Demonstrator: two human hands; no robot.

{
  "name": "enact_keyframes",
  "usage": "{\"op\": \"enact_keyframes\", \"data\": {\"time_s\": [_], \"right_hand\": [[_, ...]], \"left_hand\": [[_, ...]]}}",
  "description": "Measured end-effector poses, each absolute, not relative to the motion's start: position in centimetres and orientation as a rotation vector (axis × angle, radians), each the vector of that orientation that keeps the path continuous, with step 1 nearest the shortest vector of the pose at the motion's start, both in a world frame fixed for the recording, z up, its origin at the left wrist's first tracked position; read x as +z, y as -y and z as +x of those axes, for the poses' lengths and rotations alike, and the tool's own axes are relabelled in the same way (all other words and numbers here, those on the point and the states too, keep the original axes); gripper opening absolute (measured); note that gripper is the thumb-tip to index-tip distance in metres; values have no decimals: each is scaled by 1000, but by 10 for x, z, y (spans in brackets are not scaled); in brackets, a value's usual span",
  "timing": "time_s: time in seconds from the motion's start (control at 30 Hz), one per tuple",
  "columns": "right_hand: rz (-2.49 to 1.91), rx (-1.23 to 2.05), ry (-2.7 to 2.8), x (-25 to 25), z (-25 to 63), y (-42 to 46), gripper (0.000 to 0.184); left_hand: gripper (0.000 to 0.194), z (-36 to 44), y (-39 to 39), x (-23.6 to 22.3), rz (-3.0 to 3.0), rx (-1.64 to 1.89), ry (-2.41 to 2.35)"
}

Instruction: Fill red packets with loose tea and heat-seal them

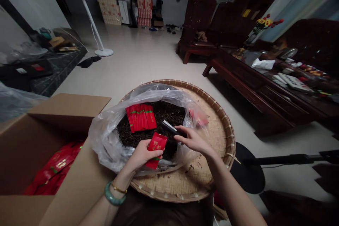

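Observation:
My left hand (143,155) is closed on a red packet (158,142) with gold lettering, held upright over the near side of an open plastic bag (106,127). Between the thumb and fingers of my right hand (191,138) is a small black handheld device (169,127) with a pale strip along its top; its exact kind is unclear. Dark loose tea leaves (169,113) fill the bag. A fanned row of red packets (141,117) lies on the leaves, beyond my left hand. The bag rests on a round woven bamboo tray (217,130).
To the left stands an open cardboard box (74,169) with many red packets (57,166) inside. More red shows through the bag's right side. A black round stand base (247,169) is on the floor at right. Further off are a white fan (103,52) and a dark wooden table (238,77).

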State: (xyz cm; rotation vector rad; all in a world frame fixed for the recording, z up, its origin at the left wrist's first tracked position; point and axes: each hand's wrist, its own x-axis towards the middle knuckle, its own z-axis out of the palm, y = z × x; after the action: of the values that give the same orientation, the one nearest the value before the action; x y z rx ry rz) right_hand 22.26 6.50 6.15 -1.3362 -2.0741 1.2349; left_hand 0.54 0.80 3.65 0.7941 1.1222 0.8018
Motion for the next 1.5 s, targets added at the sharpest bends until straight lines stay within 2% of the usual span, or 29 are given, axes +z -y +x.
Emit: {"op": "enact_keyframes", "data": {"time_s": [0.17, 0.27, 0.43, 0.53, 0.7, 0.87, 0.97, 1.1, 1.13, 1.2, 1.4, 1.5], "right_hand": [[-1545, 755, 2260, 39, 230, -62, 43], [-1461, 660, 2202, 45, 215, -53, 31], [-1207, 734, 2263, 63, 176, -44, 23], [-1141, 728, 2325, 63, 165, -42, 31], [-1122, 830, 2188, 62, 172, -37, 39], [-1212, 1299, 1744, 60, 187, -34, 51], [-1224, 1476, 1544, 52, 194, -33, 61], [-1226, 1534, 1449, 40, 199, -32, 62], [-1230, 1524, 1453, 38, 199, -33, 60], [-1261, 1460, 1519, 34, 198, -36, 54], [-1255, 894, 2003, 32, 167, -64, 19], [-1304, 795, 2078, 31, 140, -86, 16]], "left_hand": [[53, 5, -5, 33, 817, 790, -1138], [45, 7, -4, 34, 909, 768, -1143], [27, 11, 1, 40, 1109, 697, -1215], [24, 10, 7, 45, 1143, 668, -1228], [32, 8, 20, 50, 1032, 658, -1047], [48, 11, 31, 51, 875, 677, -1002], [51, -4, 35, 64, 770, 943, -1102], [56, -43, 36, 92, 543, 2016, -1085], [57, -50, 36, 96, 526, 2162, -1051], [62, -55, 33, 97, 537, 2147, -1032], [58, -28, 1, 57, 810, 1554, -1260], [54, -20, -23, 38, 908, 1478, -1327]]}}
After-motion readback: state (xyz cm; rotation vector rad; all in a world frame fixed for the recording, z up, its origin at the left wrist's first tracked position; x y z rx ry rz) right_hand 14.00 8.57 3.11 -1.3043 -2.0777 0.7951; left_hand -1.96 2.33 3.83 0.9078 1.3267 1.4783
